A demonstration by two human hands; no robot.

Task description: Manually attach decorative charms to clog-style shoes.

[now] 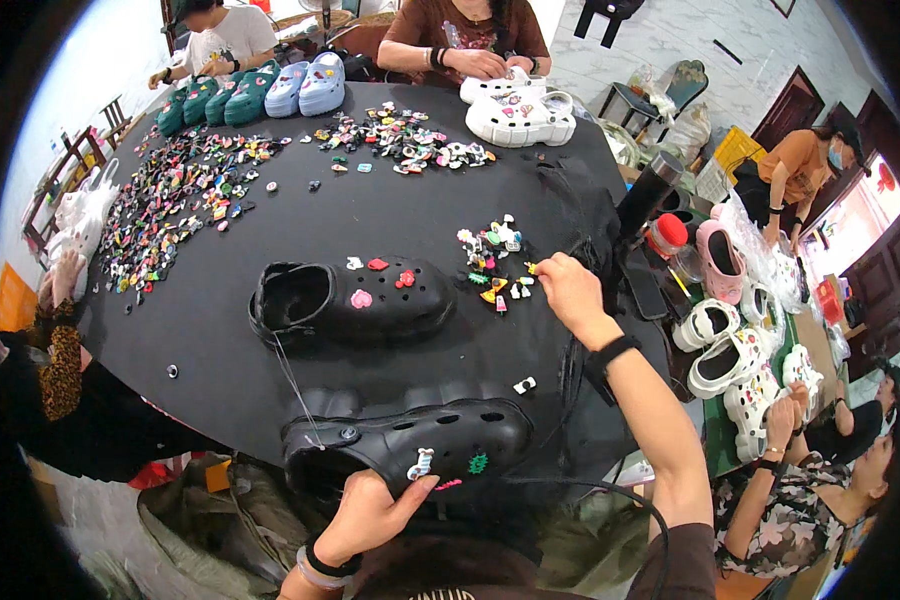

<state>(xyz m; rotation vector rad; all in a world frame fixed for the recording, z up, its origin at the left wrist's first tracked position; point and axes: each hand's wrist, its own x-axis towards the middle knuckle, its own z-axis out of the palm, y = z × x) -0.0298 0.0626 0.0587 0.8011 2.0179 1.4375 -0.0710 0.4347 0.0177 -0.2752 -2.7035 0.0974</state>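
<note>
My left hand [368, 512] grips the near black clog [410, 425] at its opening, tilting it on its side. Fixed in that clog are a striped sock-like charm [421, 462], a green spiky charm [478, 463] and a pink one by my thumb. My right hand [572, 292] is pinched on a small yellow shoe charm [533, 268] at the edge of a little charm pile [492, 245]. The second black clog [410, 310] lies beyond, bearing red, pink and white charms. A thin cord joins the two clogs at their heels.
Larger charm heaps [170, 205] cover the table's far left and far middle. Green clogs [252, 93], blue clogs [320, 85] and white clogs [520, 115] line the far edge. A black bottle [650, 190] and a red-lidded jar [669, 235] stand right. Other people work around the table.
</note>
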